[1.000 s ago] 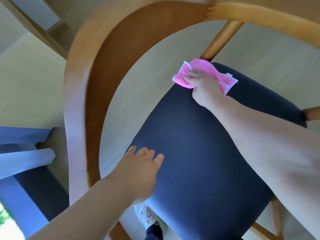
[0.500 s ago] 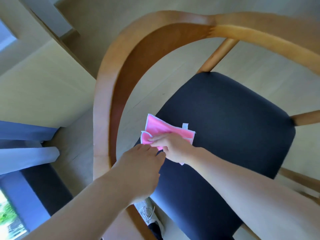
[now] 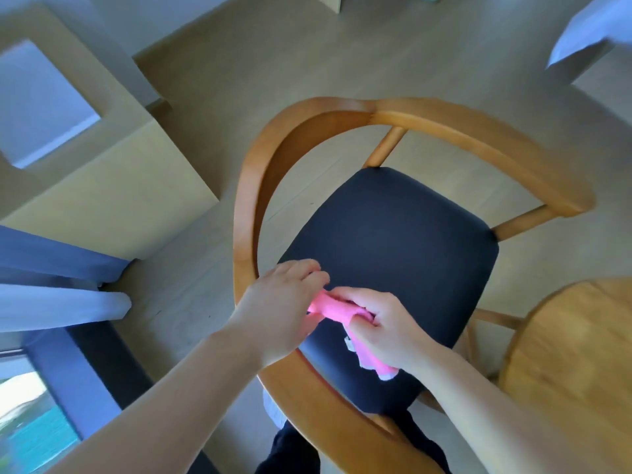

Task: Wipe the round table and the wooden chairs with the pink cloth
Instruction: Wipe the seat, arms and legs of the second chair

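Observation:
A wooden chair [image 3: 478, 131] with a curved back rail and a dark padded seat [image 3: 393, 248] fills the middle of the view. Above the seat's near left edge both hands hold the pink cloth [image 3: 333, 307], which is bunched up between them. My right hand [image 3: 383, 325] grips it with curled fingers, and a white-edged corner hangs below that hand. My left hand [image 3: 284, 302] pinches the cloth's left end. The round wooden table [image 3: 574, 354] shows at the right edge.
Pale wood floor surrounds the chair. A beige cabinet or wall block [image 3: 102, 186] stands to the left, with blue curtains [image 3: 58, 275] and a window at lower left. My dark trousers and a shoe show beneath the chair rail.
The cloth was flat under my right hand on the seat; now it is lifted and bunched, and my left hand has taken hold of it too. The view has pulled back.

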A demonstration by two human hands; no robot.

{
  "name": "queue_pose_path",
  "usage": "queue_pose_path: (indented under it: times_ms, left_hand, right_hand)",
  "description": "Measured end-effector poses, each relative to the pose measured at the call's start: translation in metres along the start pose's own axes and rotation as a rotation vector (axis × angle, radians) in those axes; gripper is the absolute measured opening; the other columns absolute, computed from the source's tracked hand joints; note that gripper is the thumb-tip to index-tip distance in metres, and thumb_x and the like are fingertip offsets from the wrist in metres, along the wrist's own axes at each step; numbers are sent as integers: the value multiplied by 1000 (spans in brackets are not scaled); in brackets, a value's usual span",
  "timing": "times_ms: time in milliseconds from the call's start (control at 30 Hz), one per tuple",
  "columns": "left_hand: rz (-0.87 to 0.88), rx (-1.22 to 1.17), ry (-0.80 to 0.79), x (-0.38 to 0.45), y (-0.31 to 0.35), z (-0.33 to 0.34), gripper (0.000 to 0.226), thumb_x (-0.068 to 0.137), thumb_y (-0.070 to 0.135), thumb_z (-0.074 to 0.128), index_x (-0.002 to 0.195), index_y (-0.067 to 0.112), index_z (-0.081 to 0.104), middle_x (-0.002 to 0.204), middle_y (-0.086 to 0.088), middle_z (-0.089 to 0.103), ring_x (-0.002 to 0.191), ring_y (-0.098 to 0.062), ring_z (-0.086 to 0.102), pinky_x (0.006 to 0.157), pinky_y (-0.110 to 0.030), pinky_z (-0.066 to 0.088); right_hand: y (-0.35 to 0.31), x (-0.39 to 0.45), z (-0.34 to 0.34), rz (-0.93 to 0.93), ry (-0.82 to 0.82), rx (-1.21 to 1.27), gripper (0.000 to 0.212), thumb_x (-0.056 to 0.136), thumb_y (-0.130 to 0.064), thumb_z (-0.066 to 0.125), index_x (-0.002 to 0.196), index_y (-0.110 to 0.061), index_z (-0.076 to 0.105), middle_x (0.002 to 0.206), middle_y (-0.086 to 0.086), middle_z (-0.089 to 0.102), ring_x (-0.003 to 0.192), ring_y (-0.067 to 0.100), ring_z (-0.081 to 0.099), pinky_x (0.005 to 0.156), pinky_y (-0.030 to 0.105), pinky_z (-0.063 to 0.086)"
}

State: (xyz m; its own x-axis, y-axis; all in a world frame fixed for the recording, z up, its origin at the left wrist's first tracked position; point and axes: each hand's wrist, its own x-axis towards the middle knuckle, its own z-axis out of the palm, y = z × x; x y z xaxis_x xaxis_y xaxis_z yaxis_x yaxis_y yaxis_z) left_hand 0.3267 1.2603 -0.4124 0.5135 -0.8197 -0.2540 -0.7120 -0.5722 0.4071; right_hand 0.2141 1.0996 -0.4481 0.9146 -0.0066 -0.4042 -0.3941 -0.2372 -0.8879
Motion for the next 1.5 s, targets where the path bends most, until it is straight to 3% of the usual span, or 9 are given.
queue_pose_path:
  times_ms: [100, 267, 433, 533, 833, 967, 1067, 1267, 1500]
  left_hand:
    - [-33, 1, -17, -27, 24, -18, 19, 96, 23, 45, 109, 23, 58, 106, 8, 59, 95, -13, 57, 78, -30, 51]
    - [-236, -48, -37, -80, 57, -37, 19, 99, 21, 41, 100, 19, 59, 90, 4, 60, 82, -15, 58, 75, -34, 50]
    - [-411, -183, 39, -133, 101, -40, 23, 102, 34, 36, 105, 18, 52, 77, 0, 64, 69, -16, 63, 70, -36, 53]
    - [-511, -215, 69, -153, 133, -27, 25, 102, 37, 34, 113, 18, 47, 85, -6, 69, 73, -21, 67, 71, -39, 54]
    - [-673, -406, -12, -191, 182, 68, 24, 100, 33, 38, 84, 20, 50, 72, 5, 54, 74, -22, 55, 61, -30, 36]
    - [-754, -503, -56, -193, 170, 115, 23, 99, 36, 41, 104, 17, 53, 88, -5, 65, 79, -25, 60, 65, -30, 45]
    - [-820, -597, -27, -188, 163, 139, 24, 97, 25, 43, 118, 14, 50, 96, -9, 66, 81, -26, 62, 66, -31, 48]
    - [-833, -694, 88, -193, 172, 167, 17, 96, 24, 43, 108, 18, 53, 88, -3, 64, 75, -21, 59, 66, -32, 50]
    - [-871, -807, 115, -189, 169, 173, 22, 96, 22, 45, 115, 14, 52, 97, -4, 66, 81, -19, 64, 73, -34, 54]
  right_hand:
    - [-25, -30, 0, -11, 4, -71, 55, 80, 0, 40, 105, -44, 62, 74, 0, 63, 60, 30, 57, 52, 40, 50]
    - [-40, -75, -13, -6, -108, -349, 59, 84, -14, 55, 138, -36, 42, 123, -23, 58, 100, -2, 58, 74, 5, 46]
    - [-44, -123, -38, -139, 17, -356, 36, 82, -2, 50, 110, -24, 61, 96, -17, 64, 91, 1, 59, 75, 15, 49]
    - [-44, -147, -51, -185, 53, -356, 26, 88, -9, 55, 106, -26, 61, 90, -24, 61, 86, -3, 59, 71, 8, 45]
    - [9, -193, -43, -61, -47, -517, 33, 89, -7, 56, 119, -21, 58, 105, -14, 58, 79, -10, 51, 71, 2, 35]
    - [40, -174, -20, 31, -61, -615, 33, 91, -7, 55, 124, -15, 55, 101, -4, 52, 78, 4, 50, 69, 13, 35]
    - [53, -158, -3, 58, -42, -687, 39, 93, -2, 49, 131, -10, 51, 126, 4, 48, 104, 19, 55, 88, 23, 40]
    - [63, -162, 5, 55, 162, -742, 35, 95, -4, 48, 129, -9, 52, 134, 3, 44, 106, 20, 57, 85, 21, 40]
    - [56, -194, 36, -186, 118, -907, 30, 93, -7, 52, 121, 1, 58, 126, 18, 52, 114, 35, 52, 97, 43, 44]
